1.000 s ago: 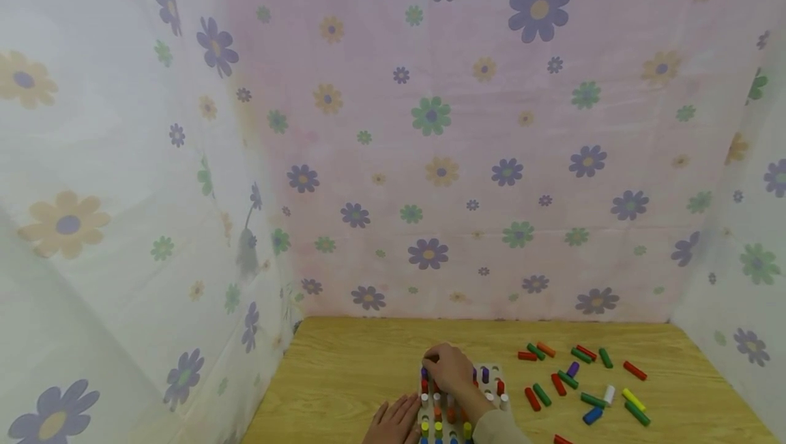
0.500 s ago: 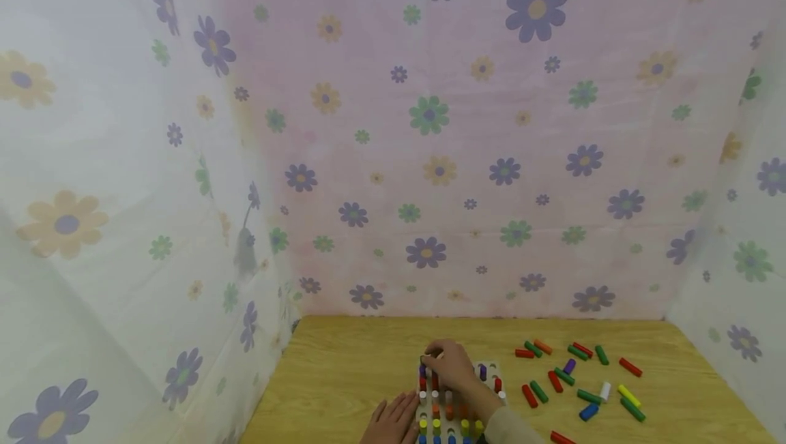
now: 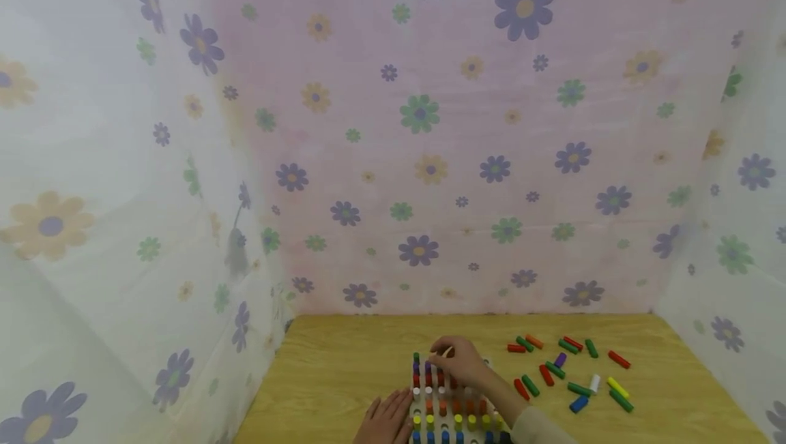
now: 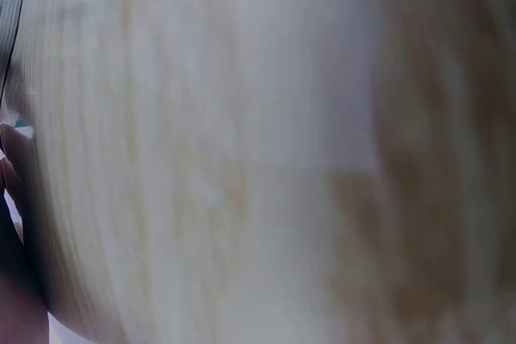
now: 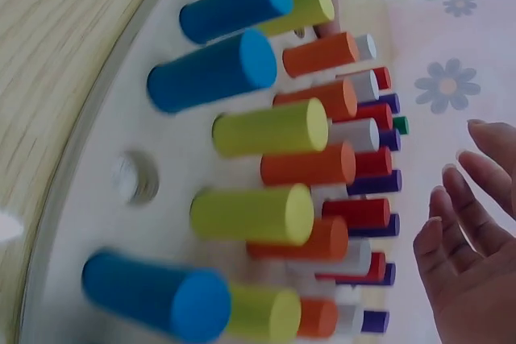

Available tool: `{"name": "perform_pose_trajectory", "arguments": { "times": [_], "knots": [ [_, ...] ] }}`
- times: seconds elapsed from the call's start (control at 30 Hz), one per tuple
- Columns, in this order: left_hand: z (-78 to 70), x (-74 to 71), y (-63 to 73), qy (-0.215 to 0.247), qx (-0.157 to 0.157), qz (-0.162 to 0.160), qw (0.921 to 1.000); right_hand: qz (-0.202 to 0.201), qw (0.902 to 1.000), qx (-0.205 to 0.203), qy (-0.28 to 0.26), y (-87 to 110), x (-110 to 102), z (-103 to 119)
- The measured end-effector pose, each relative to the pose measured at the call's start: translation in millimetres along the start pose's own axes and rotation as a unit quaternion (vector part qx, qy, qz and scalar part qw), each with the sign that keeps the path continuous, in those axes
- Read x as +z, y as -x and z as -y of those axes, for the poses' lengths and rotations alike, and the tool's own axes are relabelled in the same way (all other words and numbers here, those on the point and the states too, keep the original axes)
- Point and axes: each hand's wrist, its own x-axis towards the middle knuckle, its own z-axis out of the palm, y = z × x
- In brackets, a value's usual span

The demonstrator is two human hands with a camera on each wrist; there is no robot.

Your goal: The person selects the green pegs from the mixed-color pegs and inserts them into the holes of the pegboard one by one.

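Free tabletop (image 3: 344, 348) beyond closely set upright pegs (image 3: 443, 408)

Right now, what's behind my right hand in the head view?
Your right hand covers part of the pegboard at its far end. The right wrist view shows purple pegs and red pegs there; anything else behind the hand is hidden.

Right sleeve (image 3: 543, 429): pale beige cloth, plain, its edge on the forearm, short of the wrist
Right hand (image 3: 462, 363): bare, with slender fingers
Fingernails (image 5: 435, 220): small, at the right fingertips
Left hand (image 3: 385, 421): bare, slender-fingered; a blurred sliver in the left wrist view
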Motion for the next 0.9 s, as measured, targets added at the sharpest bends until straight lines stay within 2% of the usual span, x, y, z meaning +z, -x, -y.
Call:
{"name": "perform_pose_trajectory", "arguments": {
  "times": [0.27, 0.67, 0.9],
  "knots": [
    [2.4, 1.9, -2.5, 0.002, -0.01, 0.021, 0.9997, -0.017, 0.9998, -0.005, 0.006, 15.6, -21, -11],
    [-1.3, 0.3, -1.3, -0.015, -0.009, 0.004, 0.9998, -0.032, 0.9991, -0.011, 0.027, 42.2, -52, -21],
    [-1.4, 0.7, 0.0, -0.014, -0.007, 0.002, 0.9999, -0.054, 0.9955, -0.018, 0.075, 63.8, -70, -27]
  ]
}}
